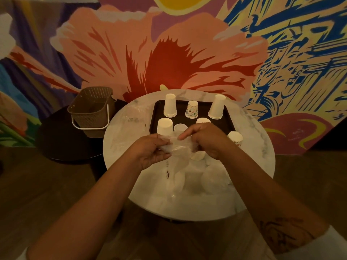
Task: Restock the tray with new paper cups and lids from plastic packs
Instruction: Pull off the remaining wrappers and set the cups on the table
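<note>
Marble table (249, 184): left hand (150, 150), right hand (205, 139) clamp plastic pack (178, 147), long axis left-right.

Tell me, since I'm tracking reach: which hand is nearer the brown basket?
Left. The left hand is on the basket's side of the table; the right hand is farther right, over the tray.

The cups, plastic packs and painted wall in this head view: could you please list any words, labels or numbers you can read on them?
None can be read.
Patterned cup on the tray: coloured prints, too small to tell whether any are letters.
Plastic pack held in the left hand and right hand: small dark marks, too blurred to read.
Mural, blue strokes at right: no legible letters.
</note>
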